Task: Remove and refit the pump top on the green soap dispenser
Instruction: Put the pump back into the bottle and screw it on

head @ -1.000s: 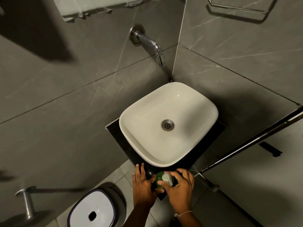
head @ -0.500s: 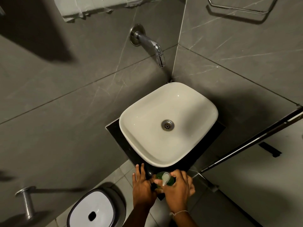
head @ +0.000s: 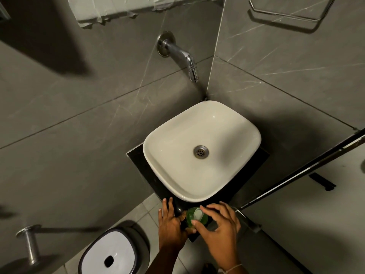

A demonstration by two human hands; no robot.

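Note:
The green soap dispenser (head: 190, 220) stands on the black counter's front corner, just below the basin. Its white pump top (head: 198, 214) sits on the bottle and faces up. My left hand (head: 170, 224) presses against the bottle's left side, thumb around its lower edge, and holds it. My right hand (head: 220, 225) comes in from the right. Its thumb and forefinger pinch around the pump top while the other fingers fan out. The lower part of the bottle is hidden by both hands.
A white basin (head: 158, 165) rests on the black counter (head: 136, 159) in the wall corner, under a chrome tap (head: 185, 58). On the floor at lower left stands a bin with a white lid (head: 110, 252). A dark door rail (head: 296, 175) runs at the right.
My right hand has turned around the pump top, its wrist swinging right and its fingers spreading. The white top has rotated with it. My left hand stays on the bottle.

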